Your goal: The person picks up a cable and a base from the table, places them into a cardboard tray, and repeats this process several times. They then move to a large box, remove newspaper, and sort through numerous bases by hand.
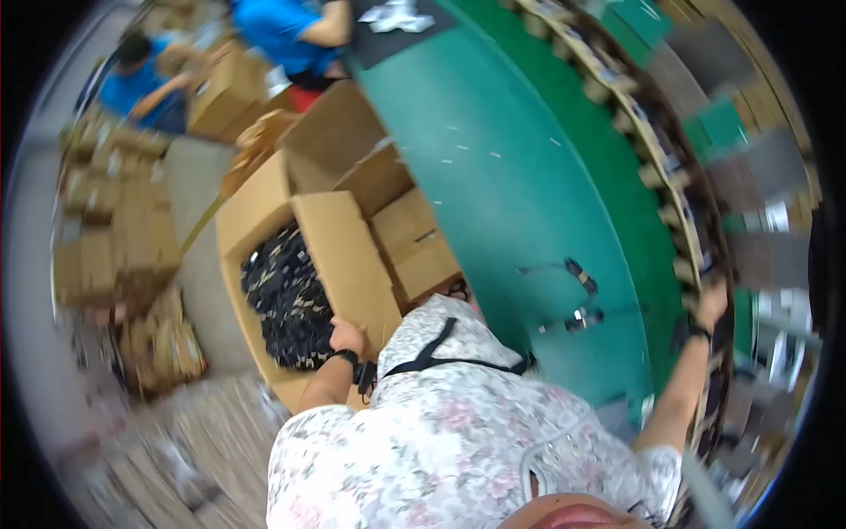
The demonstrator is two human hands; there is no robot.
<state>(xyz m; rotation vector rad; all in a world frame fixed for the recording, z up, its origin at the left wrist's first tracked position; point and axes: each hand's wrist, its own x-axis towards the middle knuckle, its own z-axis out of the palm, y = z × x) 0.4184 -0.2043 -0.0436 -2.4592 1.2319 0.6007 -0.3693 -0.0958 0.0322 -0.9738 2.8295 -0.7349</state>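
Left hand (347, 337) at the inner flap (344, 256) of an open cardboard carton (251, 212), beside the person's left side; fingers look bent near the flap's edge, though whether they clasp it or only touch it cannot be told. Carton holds a dense heap of small black pieces with pale bits (286, 295), apparently bundled cables, too fine to resolve; heap lies just beyond the left fingertips. Right hand (710, 304) stretched far out to the right, at the long rack (648, 141) curving along that side; fingers blurred, so their opening and anything held cannot be told. Dark wristband on each wrist. Between the arms, a green worktable (476, 194): on it a coiled dark cable (582, 277) and, just nearer the body, a second dark item with a shiny part (582, 319), blurred; small white strips (467, 152) scattered farther up. Second open carton (410, 234) stands between the filled one and the table. At the table's far end, a black mat (388, 46) bears a crumpled white item (397, 16). Two co-workers in blue shirts at upper left, one (145, 93) with hands at a closed-looking box (225, 93). Stacked cartons (119, 238) along the left.
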